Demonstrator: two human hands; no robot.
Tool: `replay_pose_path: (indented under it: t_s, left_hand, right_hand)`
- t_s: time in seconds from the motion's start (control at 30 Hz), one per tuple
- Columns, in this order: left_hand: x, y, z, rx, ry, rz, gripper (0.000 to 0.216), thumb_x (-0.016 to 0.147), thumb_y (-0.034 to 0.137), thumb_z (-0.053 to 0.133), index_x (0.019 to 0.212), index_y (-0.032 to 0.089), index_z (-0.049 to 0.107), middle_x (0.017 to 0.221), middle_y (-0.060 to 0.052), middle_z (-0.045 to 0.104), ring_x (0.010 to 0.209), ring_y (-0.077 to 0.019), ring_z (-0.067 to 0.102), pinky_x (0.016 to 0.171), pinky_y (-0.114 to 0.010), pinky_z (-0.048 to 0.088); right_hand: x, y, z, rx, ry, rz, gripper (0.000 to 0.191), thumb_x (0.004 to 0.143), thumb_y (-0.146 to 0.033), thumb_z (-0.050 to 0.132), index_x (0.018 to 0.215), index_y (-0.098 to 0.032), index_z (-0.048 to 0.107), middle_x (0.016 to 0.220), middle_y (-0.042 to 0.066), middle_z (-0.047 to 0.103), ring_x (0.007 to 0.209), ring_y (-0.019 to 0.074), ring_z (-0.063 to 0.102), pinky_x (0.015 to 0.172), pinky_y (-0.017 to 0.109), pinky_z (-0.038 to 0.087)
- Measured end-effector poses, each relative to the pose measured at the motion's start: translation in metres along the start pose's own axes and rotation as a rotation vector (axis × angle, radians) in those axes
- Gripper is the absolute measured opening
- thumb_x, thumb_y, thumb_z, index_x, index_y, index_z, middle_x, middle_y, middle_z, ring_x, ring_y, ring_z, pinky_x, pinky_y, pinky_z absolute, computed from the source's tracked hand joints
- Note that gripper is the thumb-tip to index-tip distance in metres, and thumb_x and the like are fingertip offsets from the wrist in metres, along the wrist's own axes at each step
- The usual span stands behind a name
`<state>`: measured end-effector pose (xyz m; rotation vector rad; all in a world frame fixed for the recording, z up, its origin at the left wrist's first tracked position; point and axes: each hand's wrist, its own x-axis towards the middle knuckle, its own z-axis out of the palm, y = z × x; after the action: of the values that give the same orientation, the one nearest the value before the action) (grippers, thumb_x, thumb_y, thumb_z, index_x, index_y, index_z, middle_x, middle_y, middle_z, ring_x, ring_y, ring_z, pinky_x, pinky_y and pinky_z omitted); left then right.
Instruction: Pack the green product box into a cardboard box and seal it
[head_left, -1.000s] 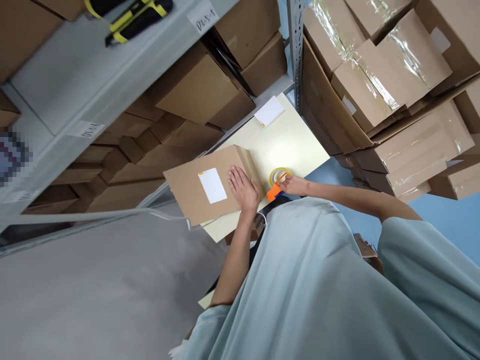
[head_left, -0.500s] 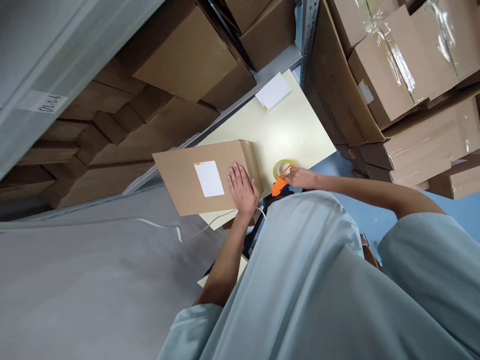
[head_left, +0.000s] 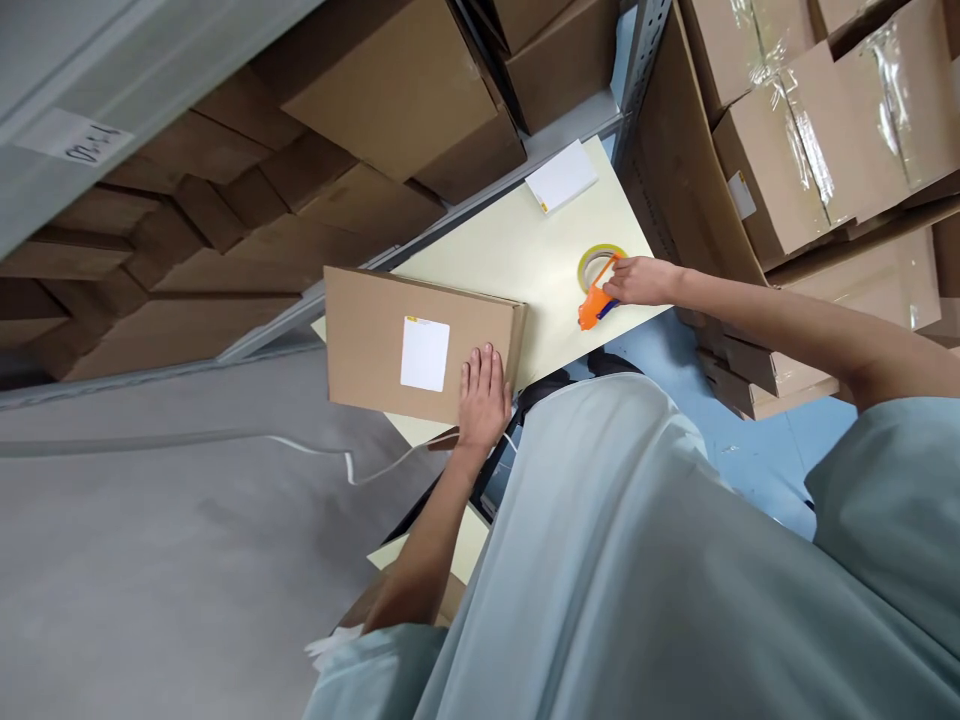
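A brown cardboard box (head_left: 367, 340) lies on the pale tabletop (head_left: 551, 255), its large face up with a white label (head_left: 425, 354) on it. My left hand (head_left: 484, 398) rests flat on the box near its right end, fingers stretched out. Over the right part of the tabletop, my right hand (head_left: 637, 281) is closed on an orange tape dispenser (head_left: 598, 302). A yellow-edged tape roll (head_left: 589, 268) sits in the dispenser. The dispenser is apart from the box, to its right.
White label sheets (head_left: 562, 177) lie at the tabletop's far end. A metal shelf with cardboard boxes (head_left: 397, 85) runs along the left and back. Taped cartons (head_left: 795, 150) are stacked at the right. A white cable (head_left: 300, 446) hangs across the left side toward the table.
My right hand has moved the tape dispenser forward and right, away from my body and over the tabletop. The box has turned slightly and lies flatter under my left hand. The view has shifted a little.
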<state>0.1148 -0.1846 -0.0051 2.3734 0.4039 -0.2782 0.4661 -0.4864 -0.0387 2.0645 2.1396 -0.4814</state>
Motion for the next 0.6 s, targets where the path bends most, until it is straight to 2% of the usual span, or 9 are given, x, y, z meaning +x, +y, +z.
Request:
replay_pose_path:
  t_s: [0.1, 0.2, 0.37, 0.47, 0.53, 0.6]
  left_hand:
    - [-0.023, -0.016, -0.003, 0.022, -0.053, -0.001, 0.070, 0.106, 0.037, 0.048, 0.169, 0.007, 0.052, 0.180, -0.024, 0.043, 0.177, -0.0324, 0.018, 0.146, -0.058, 0.005]
    - [-0.045, -0.029, -0.006, 0.057, -0.093, 0.016, 0.067, 0.107, 0.034, 0.043, 0.167, 0.007, 0.055, 0.177, -0.026, 0.047, 0.176, -0.0335, 0.023, 0.145, -0.060, 0.007]
    - [-0.066, -0.026, -0.011, 0.069, -0.032, 0.022, 0.062, 0.105, 0.032, 0.049, 0.162, 0.011, 0.061, 0.171, -0.025, 0.056, 0.173, -0.0345, 0.035, 0.145, -0.059, 0.017]
    - [-0.045, -0.012, -0.014, 0.064, 0.145, -0.039, 0.059, 0.107, 0.040, 0.053, 0.159, 0.013, 0.062, 0.170, -0.025, 0.057, 0.172, -0.0333, 0.036, 0.144, -0.055, 0.023]
    - [-0.014, -0.003, -0.014, 0.044, 0.317, -0.148, 0.063, 0.111, 0.045, 0.049, 0.164, 0.011, 0.055, 0.179, -0.025, 0.043, 0.176, -0.0310, 0.026, 0.144, -0.053, 0.020]
    - [0.025, 0.001, -0.012, 0.016, 0.453, -0.284, 0.072, 0.113, 0.047, 0.045, 0.172, 0.005, 0.042, 0.186, -0.027, 0.028, 0.179, -0.0308, 0.013, 0.145, -0.052, 0.011]
  right_hand:
    - [0.048, -0.010, -0.002, 0.013, 0.018, -0.059, 0.028, 0.118, -0.020, 0.040, 0.118, -0.014, 0.068, 0.100, 0.008, 0.082, 0.100, 0.0218, 0.076, 0.108, 0.044, 0.052]
    - [0.092, -0.023, -0.008, 0.001, -0.031, -0.096, 0.025, 0.117, -0.026, 0.045, 0.120, -0.013, 0.066, 0.103, 0.010, 0.082, 0.100, 0.0226, 0.077, 0.108, 0.042, 0.052]
    - [0.135, -0.045, -0.022, -0.108, -0.107, -0.146, 0.027, 0.111, -0.010, 0.041, 0.127, -0.007, 0.063, 0.112, 0.016, 0.082, 0.106, 0.0236, 0.078, 0.113, 0.042, 0.048]
    - [0.146, -0.057, -0.025, -0.171, -0.110, -0.176, 0.032, 0.107, -0.005, 0.039, 0.127, -0.007, 0.063, 0.111, 0.015, 0.083, 0.101, 0.0235, 0.079, 0.112, 0.042, 0.048]
    - [0.151, -0.069, -0.024, -0.178, -0.108, -0.178, 0.034, 0.105, -0.003, 0.040, 0.128, -0.008, 0.063, 0.110, 0.014, 0.084, 0.098, 0.0235, 0.079, 0.111, 0.043, 0.048]
    - [0.155, -0.085, -0.021, -0.162, -0.098, -0.174, 0.035, 0.105, -0.003, 0.040, 0.130, -0.008, 0.064, 0.109, 0.014, 0.084, 0.097, 0.0236, 0.079, 0.111, 0.044, 0.048]
